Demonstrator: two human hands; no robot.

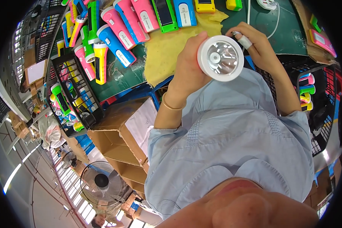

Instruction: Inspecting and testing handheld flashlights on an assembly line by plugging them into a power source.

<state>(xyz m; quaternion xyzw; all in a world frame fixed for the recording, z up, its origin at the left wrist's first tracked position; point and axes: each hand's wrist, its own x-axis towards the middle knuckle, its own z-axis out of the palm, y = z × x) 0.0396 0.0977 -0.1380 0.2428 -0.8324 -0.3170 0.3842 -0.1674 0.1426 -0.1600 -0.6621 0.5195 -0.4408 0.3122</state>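
My left hand (192,62), with a bangle at its wrist, grips a flashlight (221,57). Its white rim and shiny reflector face up toward me; a sliver of pink shows at the side, and the rest of the body is hidden. Close by on the right, my right hand (256,43) has its fingers bent together, with white tape (245,41) round one finger. Something small and pale shows at those fingertips, too small to name. Beneath my left hand a yellow cloth (161,57) lies on the green tabletop (138,68).
Several coloured flashlights (117,45) lie on the table's left and far side. A white cable (279,19) runs from a white socket block (267,3). Black crates of flashlights (89,100) stand left and right (325,121). Below left are a cardboard box (117,129) and a fan (102,182).
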